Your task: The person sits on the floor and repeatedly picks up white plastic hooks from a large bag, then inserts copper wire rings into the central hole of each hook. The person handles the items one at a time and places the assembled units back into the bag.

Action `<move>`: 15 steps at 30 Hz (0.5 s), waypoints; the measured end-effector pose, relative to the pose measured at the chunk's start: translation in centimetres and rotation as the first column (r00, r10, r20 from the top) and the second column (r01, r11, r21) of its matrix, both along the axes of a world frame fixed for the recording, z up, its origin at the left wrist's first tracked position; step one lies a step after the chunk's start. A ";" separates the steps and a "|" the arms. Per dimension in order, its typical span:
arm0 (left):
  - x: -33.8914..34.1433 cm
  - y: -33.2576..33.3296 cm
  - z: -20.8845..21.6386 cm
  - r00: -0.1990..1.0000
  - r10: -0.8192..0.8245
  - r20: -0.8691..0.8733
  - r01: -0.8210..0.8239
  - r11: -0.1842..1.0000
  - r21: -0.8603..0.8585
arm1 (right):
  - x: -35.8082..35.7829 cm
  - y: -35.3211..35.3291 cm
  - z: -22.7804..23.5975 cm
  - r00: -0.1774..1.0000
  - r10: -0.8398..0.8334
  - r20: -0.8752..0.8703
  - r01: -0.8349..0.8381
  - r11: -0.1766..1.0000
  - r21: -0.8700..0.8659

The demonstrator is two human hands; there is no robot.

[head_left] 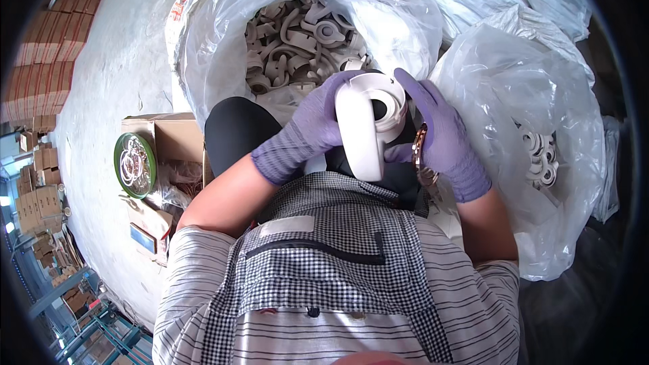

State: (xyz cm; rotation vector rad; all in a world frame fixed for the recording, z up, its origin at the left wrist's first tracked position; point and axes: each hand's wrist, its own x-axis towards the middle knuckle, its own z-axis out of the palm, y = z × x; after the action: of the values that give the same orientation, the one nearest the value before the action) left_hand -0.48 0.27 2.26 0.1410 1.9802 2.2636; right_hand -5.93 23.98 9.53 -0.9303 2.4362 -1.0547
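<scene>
A white plastic part [362, 138] with a round collar and a long curved handle is held in front of my lap. My left hand [318, 118], in a purple knit glove, is closed round its left side. My right hand [443, 125], gloved the same way, curves round the right side, with its fingers by the collar rim and its thumb low beside the handle. A shiny copper-brown ring-like thing [420, 155] lies against the right palm; how it is held there is hidden.
Ahead, a plastic-lined sack [209, 47] holds many similar parts [304, 40]. Another clear-lined sack [487, 88] at right holds white round parts [539, 155]. At left, a green basin [122, 179] of thin white rings sits by a cardboard box [179, 136]. Cartons [51, 54] are stacked farther left.
</scene>
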 end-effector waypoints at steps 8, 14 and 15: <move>3.7 1.5 9.2 0.990 -0.008 0.139 -0.004 0.996 0.089 | 4.3 -0.4 -1.8 0.914 -0.296 -0.277 0.203 0.926 -0.319; 6.1 2.4 10.9 0.731 0.019 -0.682 -0.441 0.776 -0.451 | 6.7 -2.5 -0.6 0.732 0.222 0.645 0.494 0.479 -0.726; 6.2 2.5 11.1 0.704 0.013 -0.710 -0.484 0.740 -0.467 | 6.7 -2.8 -0.8 0.705 0.297 0.644 0.510 0.417 -0.752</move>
State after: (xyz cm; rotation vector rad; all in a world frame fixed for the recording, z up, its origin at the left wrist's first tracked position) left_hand 5.69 2.77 13.32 0.7331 3.2329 1.6192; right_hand 0.75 21.18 8.72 -0.3629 1.1100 -2.3760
